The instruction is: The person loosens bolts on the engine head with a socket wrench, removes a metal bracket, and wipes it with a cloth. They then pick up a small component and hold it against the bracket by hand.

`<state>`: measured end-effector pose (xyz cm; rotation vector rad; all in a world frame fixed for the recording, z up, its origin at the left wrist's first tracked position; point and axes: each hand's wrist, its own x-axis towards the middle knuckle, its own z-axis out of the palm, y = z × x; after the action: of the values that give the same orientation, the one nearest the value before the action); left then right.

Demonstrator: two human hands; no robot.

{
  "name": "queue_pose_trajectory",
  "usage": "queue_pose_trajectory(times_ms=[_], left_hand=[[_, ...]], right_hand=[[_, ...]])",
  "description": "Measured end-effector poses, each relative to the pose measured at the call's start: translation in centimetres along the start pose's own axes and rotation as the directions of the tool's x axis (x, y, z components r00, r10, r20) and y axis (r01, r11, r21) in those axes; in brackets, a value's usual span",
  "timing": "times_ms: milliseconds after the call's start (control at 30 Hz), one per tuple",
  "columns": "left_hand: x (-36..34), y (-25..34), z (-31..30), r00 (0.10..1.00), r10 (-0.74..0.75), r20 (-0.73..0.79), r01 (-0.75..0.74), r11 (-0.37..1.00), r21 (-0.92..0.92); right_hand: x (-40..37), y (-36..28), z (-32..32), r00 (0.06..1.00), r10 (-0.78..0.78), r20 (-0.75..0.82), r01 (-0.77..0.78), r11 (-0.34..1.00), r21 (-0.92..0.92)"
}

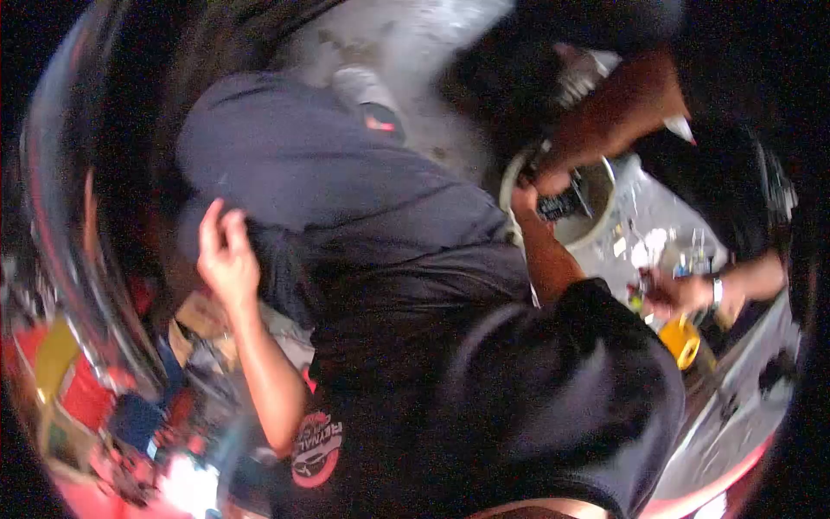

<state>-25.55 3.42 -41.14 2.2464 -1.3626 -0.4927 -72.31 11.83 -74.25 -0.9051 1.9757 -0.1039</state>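
My left hand (228, 255) is raised at the left, beside my dark trouser leg (328, 164). Its fingers are spread and nothing is in them. My right arm reaches out from a black sleeve to a pale round bucket (608, 203), where my right hand (525, 199) is at the rim. Blur hides its fingers, so I cannot tell what it holds. Another person's arm (605, 117) comes down from the upper right, its hand (552, 180) right beside mine. Behind the hands, inside the bucket, shows a black thing with pale markings (562, 206).
A second hand with a white wristband (683, 292) is at the right, above a yellow object (680, 342). Clear plastic sheeting (644, 208) and small items lie near it. Red things and boxes (203, 316) crowd the lower left. A shoe (367, 95) stands on the grey floor (415, 52).
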Motion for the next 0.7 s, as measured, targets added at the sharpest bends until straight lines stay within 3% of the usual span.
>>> queue_pose_trajectory(times_ms=[33, 100, 167, 300, 433, 533, 700], left_hand=[[0.0, 0.2, 0.1, 1.000, -0.001, -0.007, 0.002, 0.992, 0.123], [-0.2, 0.5, 0.2, 1.000, -0.006, 0.012, 0.003, 0.982, 0.189], [-0.6, 0.9, -0.1, 0.999, 0.035, 0.003, -0.035, 0.986, 0.164], [-0.8, 0.3, 0.3, 0.996, -0.084, -0.017, 0.084, 0.997, -0.001], [-1.5, 0.7, 0.0, 0.997, -0.072, 0.021, 0.071, 0.996, 0.055], [-1.5, 0.7, -0.3, 0.990, -0.142, 0.009, 0.142, 0.988, -0.053], [-1.3, -0.8, 0.5, 0.991, -0.127, 0.033, 0.131, 0.979, -0.158]], right_hand=[[0.4, -0.1, -0.1, 1.000, -0.021, 0.016, 0.022, 0.999, -0.042], [1.3, -0.4, -0.6, 0.997, -0.041, 0.059, 0.047, 0.993, -0.108], [2.1, -0.9, -1.2, 0.994, -0.048, 0.094, 0.062, 0.987, -0.152], [2.9, -2.5, -1.9, 0.992, -0.048, 0.118, 0.071, 0.978, -0.196], [3.2, -1.9, -3.1, 0.992, -0.041, 0.121, 0.069, 0.969, -0.236], [3.7, -2.1, -3.9, 0.990, -0.043, 0.138, 0.078, 0.963, -0.258], [4.2, -2.2, -5.4, 0.989, -0.036, 0.141, 0.075, 0.956, -0.282]])
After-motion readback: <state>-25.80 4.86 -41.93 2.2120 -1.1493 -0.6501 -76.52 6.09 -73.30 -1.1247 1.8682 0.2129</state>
